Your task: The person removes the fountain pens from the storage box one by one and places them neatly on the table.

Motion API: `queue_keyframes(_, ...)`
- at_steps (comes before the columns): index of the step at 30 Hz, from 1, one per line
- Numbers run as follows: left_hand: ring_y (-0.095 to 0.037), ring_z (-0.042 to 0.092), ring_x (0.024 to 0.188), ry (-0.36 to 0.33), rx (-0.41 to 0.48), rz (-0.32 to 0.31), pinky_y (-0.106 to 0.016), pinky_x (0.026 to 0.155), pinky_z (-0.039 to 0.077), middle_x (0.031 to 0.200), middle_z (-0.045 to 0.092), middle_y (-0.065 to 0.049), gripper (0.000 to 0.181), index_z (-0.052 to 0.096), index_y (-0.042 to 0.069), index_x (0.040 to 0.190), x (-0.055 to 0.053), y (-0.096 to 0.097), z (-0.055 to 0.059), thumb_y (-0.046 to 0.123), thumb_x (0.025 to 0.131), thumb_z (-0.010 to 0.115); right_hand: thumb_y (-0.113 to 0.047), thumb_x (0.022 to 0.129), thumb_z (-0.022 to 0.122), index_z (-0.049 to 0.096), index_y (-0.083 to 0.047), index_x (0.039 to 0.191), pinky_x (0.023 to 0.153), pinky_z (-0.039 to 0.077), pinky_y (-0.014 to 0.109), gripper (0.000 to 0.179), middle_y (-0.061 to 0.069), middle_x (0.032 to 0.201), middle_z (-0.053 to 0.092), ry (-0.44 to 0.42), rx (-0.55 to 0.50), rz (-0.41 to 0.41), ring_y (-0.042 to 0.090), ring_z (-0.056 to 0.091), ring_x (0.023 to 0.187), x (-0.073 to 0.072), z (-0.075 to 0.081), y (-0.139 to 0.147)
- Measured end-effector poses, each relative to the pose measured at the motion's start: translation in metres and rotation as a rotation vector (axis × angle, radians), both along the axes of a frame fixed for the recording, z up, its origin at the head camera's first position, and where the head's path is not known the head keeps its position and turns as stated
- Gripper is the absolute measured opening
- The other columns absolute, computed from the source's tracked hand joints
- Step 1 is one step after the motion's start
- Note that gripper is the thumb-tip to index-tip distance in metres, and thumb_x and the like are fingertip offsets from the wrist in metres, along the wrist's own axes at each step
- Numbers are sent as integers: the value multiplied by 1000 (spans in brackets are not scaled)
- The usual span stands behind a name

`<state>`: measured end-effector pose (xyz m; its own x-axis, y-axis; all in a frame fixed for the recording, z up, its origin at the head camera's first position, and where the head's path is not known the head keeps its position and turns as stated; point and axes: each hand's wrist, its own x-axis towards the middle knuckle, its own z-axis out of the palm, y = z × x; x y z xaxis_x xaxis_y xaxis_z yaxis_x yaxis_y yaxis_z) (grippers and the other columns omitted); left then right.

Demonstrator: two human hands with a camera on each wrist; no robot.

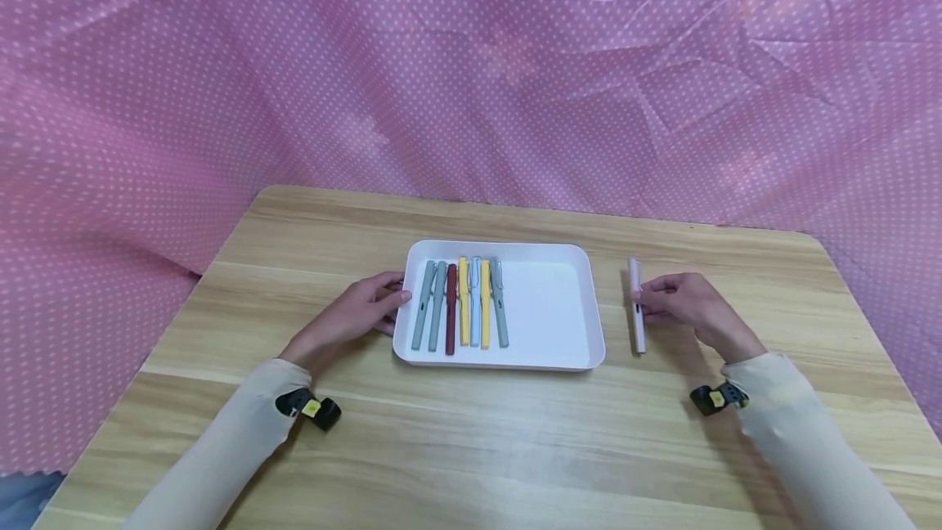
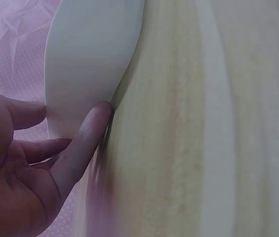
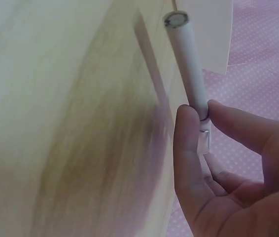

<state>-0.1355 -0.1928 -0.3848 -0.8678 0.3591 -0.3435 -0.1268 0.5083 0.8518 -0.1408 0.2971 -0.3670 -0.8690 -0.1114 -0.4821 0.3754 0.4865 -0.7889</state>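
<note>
My right hand (image 1: 688,301) pinches a pale lilac pen (image 1: 636,317) between thumb and fingers, to the right of the tray. In the right wrist view the pen (image 3: 186,64) is held near its middle, and its shadow falls on the table apart from it. The white tray (image 1: 552,309) lies at the middle of the table. My left hand (image 1: 364,305) grips its left side, thumb at the rim and a finger low on the outer wall (image 2: 87,64). Inside the tray's left half lie several pens side by side: grey-green, a dark red pen (image 1: 451,309), yellow ones and a light blue pen (image 1: 474,301).
The wooden table (image 1: 486,448) reaches around the tray on all sides. Behind it hangs a pink dotted cloth (image 1: 471,88). A small black camera sits on each wrist, over beige sleeves (image 1: 228,440).
</note>
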Motion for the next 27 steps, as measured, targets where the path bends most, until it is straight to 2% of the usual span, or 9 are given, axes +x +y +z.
queue_keyframes(5, -27, 70, 107, 16, -5, -4, -35, 83, 64, 142, 55, -23, 56, 34, 2, 160, 0, -1, -3, 27, 112, 49, -15, 101, 70, 57, 17, 129, 81, 63, 27, 45, 5, 94, 73, 4, 17, -7, 10, 71, 83, 0, -5, -1)
queue_keyframes(13, -28, 70, 106, 36, -3, -20, -34, 82, 64, 140, 55, -24, 57, 33, -1, 159, -1, -3, -7, 26, 112, 49, -7, 100, 70, 50, 19, 132, 82, 63, 30, 45, 11, 99, 69, -27, -48, -59, 13, 71, 82, 2, -12, -3)
queue_keyframes(27, -27, 70, 104, 58, -5, -30, -34, 82, 64, 142, 54, -26, 58, 32, -2, 159, -1, -5, -12, 27, 112, 49, -7, 99, 70, 57, 18, 122, 79, 64, 32, 36, 16, 101, 71, 45, 24, -34, 14, 71, 81, 8, -17, -10)
